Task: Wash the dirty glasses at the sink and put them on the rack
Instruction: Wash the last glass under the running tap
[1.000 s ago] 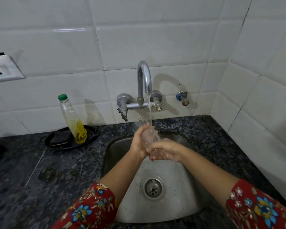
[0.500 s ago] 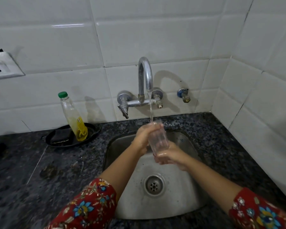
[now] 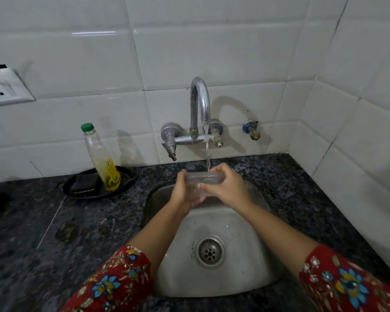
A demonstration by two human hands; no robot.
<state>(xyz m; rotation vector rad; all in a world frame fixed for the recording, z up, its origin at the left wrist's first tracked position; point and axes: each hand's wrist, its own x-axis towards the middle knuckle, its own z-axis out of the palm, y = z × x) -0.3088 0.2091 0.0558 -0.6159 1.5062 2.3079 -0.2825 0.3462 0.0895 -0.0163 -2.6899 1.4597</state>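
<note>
A clear drinking glass (image 3: 202,179) is held upright over the steel sink (image 3: 241,278), its mouth under the thin stream of water from the curved tap (image 3: 199,102). My left hand (image 3: 183,194) grips the glass from the left and beneath. My right hand (image 3: 229,188) wraps round its right side with the fingers curled over the rim. The lower part of the glass is hidden behind my fingers. No rack is in view.
A soap bottle (image 3: 100,157) with a green cap stands in a black dish (image 3: 127,179) with a dark scrubber (image 3: 83,186), left of the sink. Dark granite counter (image 3: 54,244) surrounds the sink. A wall socket (image 3: 5,88) sits far left. Tiled walls close the back and right.
The glass went from tilted to upright and rose slightly toward the tap. My right hand moved from under the base up to the rim on the right side.
</note>
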